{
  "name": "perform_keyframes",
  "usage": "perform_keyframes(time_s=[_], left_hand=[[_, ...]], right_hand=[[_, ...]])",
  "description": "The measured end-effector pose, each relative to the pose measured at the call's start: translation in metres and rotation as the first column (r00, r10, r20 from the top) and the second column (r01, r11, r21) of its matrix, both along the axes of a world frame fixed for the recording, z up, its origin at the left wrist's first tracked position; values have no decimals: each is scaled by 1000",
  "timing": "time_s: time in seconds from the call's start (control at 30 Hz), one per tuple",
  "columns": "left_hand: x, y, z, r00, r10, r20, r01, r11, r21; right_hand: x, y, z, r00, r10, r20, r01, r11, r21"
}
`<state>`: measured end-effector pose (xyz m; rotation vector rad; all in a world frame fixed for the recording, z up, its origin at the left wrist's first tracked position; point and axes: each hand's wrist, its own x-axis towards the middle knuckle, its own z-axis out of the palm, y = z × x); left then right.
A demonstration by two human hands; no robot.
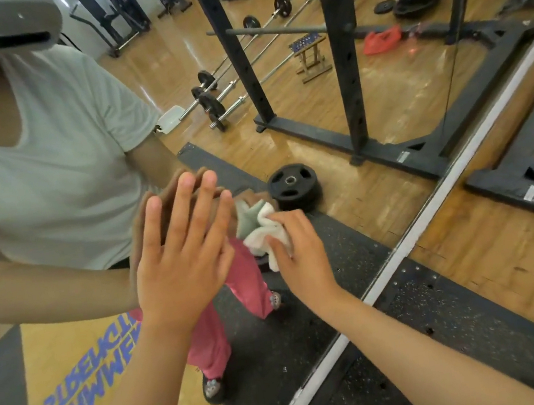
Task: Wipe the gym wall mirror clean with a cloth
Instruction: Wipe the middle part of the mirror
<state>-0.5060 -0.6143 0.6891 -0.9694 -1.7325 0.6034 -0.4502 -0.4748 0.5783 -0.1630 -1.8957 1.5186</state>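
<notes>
**Gym wall mirror, with cloth and both hands at the glass**

- Large smooth glass wall mirror: edged by a narrow white frame strip that runs diagonally below and right of the right hand.
- Left hand: flat on the glass with fingers straight and spread, holding nothing and meeting its own reflection.
- Right hand: just right of the left hand, fingers curled round a crumpled white terry cloth.
- The cloth is soft and bunched, pressed to the glass, and bulges out above the knuckles between the two hands.
- Reflected just above the right hand: a round black rubber weight plate with grip holes, lying flat.
- Reflected farther above: a black steel rack upright with punched holes, and chrome barbells.
- Under the right forearm: a black speckled rubber floor mat, with a tan wood-strip floor beyond it.
</notes>
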Motion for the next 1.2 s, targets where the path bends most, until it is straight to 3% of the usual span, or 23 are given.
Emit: perform_keyframes(time_s=[0.17, 0.33, 0.47, 0.67, 0.8, 1.07, 1.2], left_hand=[[0, 1, 0, 1000, -20, 21, 20, 1000, 3], [0, 1, 0, 1000, -18, 15, 18, 1000, -1], [-1, 1, 0, 1000, -19, 13, 19, 1000, -6], [3, 2, 5, 999, -4, 51, 5, 1000, -9], [7, 1, 7, 996, -11, 86, 13, 1000, -19], [8, 2, 7, 998, 4, 64, -2, 999, -40], [10, 3, 11, 998, 12, 63, -10, 999, -39]], right_hand=[[-24, 58, -28, 944, -226, 241, 276, 940, -202], [-39, 88, -41, 870, -359, 337, 445, 867, -226], [-29, 42, -37, 883, -354, 309, 426, 880, -211], [14, -79, -50, 954, -169, 248, 222, 954, -202], [15, -81, -54, 950, -137, 282, 193, 964, -182], [-7, -41, -36, 882, -344, 323, 429, 868, -250], [-2, -73, -31, 888, -345, 304, 426, 867, -259]])
